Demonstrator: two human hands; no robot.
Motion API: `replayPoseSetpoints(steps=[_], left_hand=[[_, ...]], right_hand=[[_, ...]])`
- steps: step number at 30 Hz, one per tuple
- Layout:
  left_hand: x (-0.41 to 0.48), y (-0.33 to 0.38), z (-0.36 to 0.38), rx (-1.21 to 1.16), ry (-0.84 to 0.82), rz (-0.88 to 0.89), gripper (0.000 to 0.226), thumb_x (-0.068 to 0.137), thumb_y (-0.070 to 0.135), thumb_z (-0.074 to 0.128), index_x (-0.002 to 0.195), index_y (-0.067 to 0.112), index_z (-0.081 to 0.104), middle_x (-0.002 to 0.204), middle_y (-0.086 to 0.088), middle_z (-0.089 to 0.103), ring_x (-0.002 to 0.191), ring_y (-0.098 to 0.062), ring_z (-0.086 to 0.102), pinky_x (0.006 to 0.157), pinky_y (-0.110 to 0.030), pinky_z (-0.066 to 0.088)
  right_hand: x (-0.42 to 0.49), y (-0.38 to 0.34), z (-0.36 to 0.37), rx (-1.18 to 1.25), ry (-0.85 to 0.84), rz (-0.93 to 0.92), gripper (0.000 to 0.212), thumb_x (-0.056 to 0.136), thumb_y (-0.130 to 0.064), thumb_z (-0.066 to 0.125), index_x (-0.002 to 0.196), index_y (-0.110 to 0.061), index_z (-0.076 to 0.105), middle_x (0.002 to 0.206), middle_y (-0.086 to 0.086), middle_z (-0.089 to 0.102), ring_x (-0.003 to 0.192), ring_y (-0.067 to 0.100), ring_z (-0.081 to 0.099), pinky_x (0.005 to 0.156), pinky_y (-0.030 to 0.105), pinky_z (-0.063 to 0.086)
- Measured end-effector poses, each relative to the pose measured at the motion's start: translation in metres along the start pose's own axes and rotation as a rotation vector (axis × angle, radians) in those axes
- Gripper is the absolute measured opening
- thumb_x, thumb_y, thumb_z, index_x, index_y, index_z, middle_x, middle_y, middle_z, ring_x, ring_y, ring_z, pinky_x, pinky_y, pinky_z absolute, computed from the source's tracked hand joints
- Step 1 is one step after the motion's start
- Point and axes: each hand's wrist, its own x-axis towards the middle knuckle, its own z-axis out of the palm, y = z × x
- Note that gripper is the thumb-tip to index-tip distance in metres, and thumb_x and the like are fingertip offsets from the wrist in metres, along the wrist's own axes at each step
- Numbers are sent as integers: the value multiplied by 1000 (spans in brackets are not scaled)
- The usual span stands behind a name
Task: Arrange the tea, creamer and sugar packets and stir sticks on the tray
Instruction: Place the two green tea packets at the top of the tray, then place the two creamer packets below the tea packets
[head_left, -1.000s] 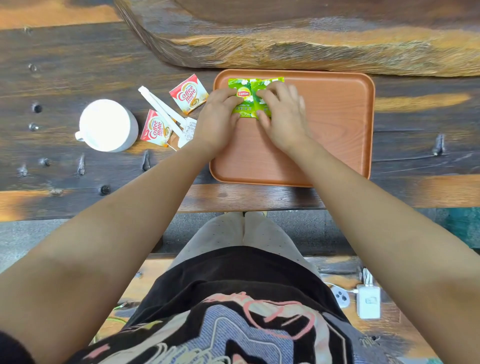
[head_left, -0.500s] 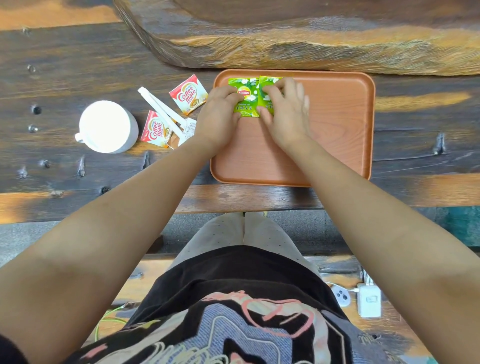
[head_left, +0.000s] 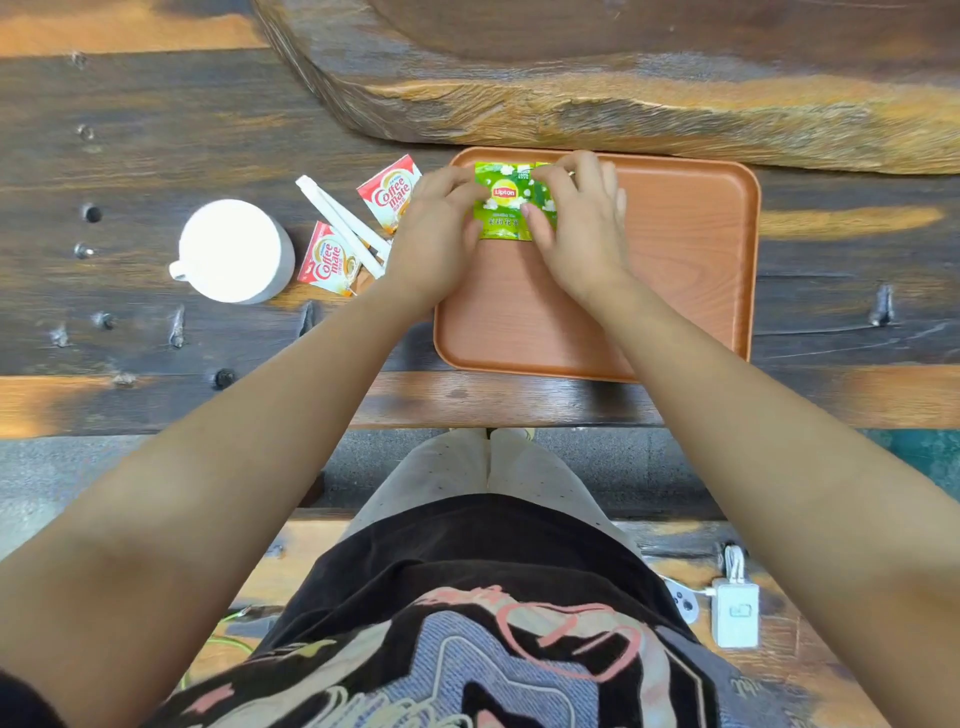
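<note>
An orange-brown tray (head_left: 675, 291) lies on the dark wooden table. Two green Lipton tea packets lie side by side in its far left corner; the left tea packet (head_left: 503, 202) shows fully, the right tea packet (head_left: 545, 200) is mostly under my fingers. My left hand (head_left: 434, 244) touches the left packet's left edge. My right hand (head_left: 576, 228) presses on the right packet. Left of the tray lie two red-and-white Coffee mate creamer packets (head_left: 392, 193) (head_left: 328, 258) and white stir sticks (head_left: 337, 223). Sugar packets are hidden or unclear.
A white mug (head_left: 234, 250) stands left of the packets. A thick raw-edged wooden slab (head_left: 623, 78) rises just behind the tray. The table's near edge runs below the tray. A white charger (head_left: 735, 613) lies on the bench by my right side.
Both hands have slid the two tea packets up toward the tray's far left corner and squared them side by side. The other items have not moved.
</note>
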Motion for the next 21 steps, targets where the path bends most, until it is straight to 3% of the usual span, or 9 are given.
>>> replayPoseSetpoints(steps=[7,11,15,21], left_hand=[[-59,-47,-18,-14,254,-278,37,81,5,43,112,3,62,124,-17,60,118,-33,51,103,-26,28],[-88,-65,-10,38,268,-374,39,85,6,39,119,2,56,132,-20,53,119,-38,47,103,-39,34],[-97,-74,-3,73,194,-461,48,87,10,41,134,2,41,143,-21,40,132,-37,35,113,-41,26],[-97,-68,-9,205,141,-517,40,91,21,44,128,6,44,137,-13,48,126,-31,39,87,-45,45]], right_hand=[[14,-50,17,-60,-125,-247,33,90,-29,49,121,-18,56,125,2,57,121,27,41,98,36,28],[28,-76,34,-174,-228,-391,38,89,-19,49,127,-16,52,134,0,52,127,25,37,100,37,26],[39,-88,49,-312,-295,-425,38,88,-9,48,125,-16,51,132,2,52,127,26,36,100,42,28],[37,-92,59,-344,-228,-465,30,89,-6,42,114,-10,59,117,9,59,118,29,43,96,42,31]])
